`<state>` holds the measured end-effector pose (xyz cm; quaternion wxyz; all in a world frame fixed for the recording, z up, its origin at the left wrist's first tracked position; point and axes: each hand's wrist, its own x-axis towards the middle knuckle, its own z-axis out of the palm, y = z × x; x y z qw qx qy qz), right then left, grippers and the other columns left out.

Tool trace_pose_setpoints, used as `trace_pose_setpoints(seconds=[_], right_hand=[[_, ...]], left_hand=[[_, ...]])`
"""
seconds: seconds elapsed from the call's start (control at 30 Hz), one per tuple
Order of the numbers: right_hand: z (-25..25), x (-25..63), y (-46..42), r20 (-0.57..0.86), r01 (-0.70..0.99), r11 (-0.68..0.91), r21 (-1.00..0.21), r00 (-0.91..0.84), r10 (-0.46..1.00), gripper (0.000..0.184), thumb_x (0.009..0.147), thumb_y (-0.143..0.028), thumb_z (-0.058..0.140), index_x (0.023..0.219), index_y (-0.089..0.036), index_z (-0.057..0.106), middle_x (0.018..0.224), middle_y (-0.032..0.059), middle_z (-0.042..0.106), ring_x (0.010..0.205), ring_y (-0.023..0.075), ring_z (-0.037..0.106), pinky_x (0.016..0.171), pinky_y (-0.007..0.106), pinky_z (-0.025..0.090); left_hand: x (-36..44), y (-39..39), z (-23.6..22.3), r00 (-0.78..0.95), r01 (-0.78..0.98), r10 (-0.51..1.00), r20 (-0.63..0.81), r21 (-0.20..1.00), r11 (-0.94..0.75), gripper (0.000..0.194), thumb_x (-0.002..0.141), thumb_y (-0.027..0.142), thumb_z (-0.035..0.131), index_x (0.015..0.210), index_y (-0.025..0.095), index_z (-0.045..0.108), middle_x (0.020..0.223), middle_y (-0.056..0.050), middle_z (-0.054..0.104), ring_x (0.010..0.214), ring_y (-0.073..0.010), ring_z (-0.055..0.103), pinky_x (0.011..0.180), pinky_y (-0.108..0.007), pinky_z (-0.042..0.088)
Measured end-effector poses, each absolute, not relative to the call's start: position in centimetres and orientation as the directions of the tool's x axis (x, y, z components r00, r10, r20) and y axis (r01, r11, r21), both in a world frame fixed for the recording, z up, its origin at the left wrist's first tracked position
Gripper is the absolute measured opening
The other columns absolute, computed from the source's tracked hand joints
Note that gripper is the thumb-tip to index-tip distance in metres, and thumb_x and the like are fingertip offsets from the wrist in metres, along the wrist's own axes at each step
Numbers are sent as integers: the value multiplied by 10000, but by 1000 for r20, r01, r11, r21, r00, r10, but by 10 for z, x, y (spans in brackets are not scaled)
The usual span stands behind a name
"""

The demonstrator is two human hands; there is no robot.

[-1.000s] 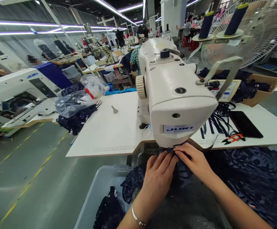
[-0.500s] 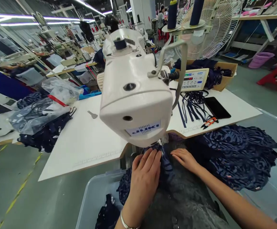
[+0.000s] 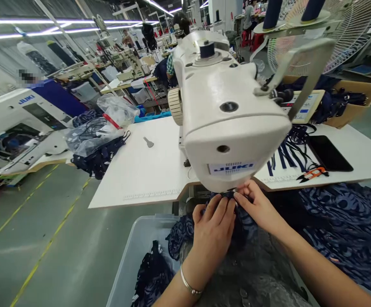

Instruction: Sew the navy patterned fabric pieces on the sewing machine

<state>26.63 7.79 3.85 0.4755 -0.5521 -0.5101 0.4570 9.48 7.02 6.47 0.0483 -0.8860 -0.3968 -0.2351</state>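
Note:
A white JUKI sewing machine (image 3: 233, 128) stands in front of me, and its head hides the needle area. Under it lies a navy patterned fabric piece (image 3: 247, 226), which hangs down toward my lap. My left hand (image 3: 213, 232), a silver bangle on its wrist, presses and gathers the fabric with bent fingers just before the machine head. Close beside it on the right, my right hand (image 3: 259, 209) has thumb and fingers drawn together at the fabric's edge under the head. The exact spot it pinches is partly hidden.
On the white table (image 3: 140, 179) lies a flat metal piece (image 3: 149, 143). To the right are navy straps (image 3: 286, 155), orange snips (image 3: 313, 173) and a black phone (image 3: 330, 152). Navy patterned garments (image 3: 339, 230) are heaped at right. A plastic bin (image 3: 131, 245) stands below left.
Half a second ago my right hand was apart from the fabric with fingers extended; it has come back in to pinch beside my left. The left stayed on the fabric. The view swung right and back.

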Motion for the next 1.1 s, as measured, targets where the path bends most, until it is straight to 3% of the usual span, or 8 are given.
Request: trace_pose_setpoints(seconds=[0.17,0.73,0.87,1.0,1.1], right_hand=[[35,263,84,36,179,9,-984,147,988,189,921,-382,535,1025,-245,456,870,3,557,837,185,575,789,318,450],[31,262,88,119,262,61,-963,212,970,180,912,-390,530,996,-243,470,854,0,527,792,177,549,729,291,451],[38,270,85,70,350,22,-937,125,990,214,942,-447,488,1002,-243,505,867,14,577,763,185,558,665,277,451],[40,290,82,79,428,63,-902,20,997,295,982,-476,402,932,-228,555,849,24,591,822,202,568,764,298,469],[32,311,81,42,483,71,-873,-71,997,334,969,-488,428,835,-216,568,798,21,591,781,200,565,738,290,476]], left_hand=[[99,70,67,543,759,696,469,80,-646,305,1006,250,443,1293,220,542,1264,-15,643,1224,-180,528,957,-398,300],[102,69,64,525,772,702,481,78,-631,315,1016,276,425,1309,235,532,1255,-3,645,1214,-161,527,947,-374,332],[102,70,64,524,775,698,487,66,-628,313,1022,283,415,1310,235,529,1264,-6,640,1223,-165,517,948,-380,328],[101,71,64,529,780,697,484,45,-624,314,1022,302,408,1301,235,535,1233,-7,648,1196,-182,526,948,-391,341],[101,72,64,527,785,695,488,34,-619,321,1023,310,394,1305,248,534,1205,-4,649,1158,-196,539,943,-400,367]])
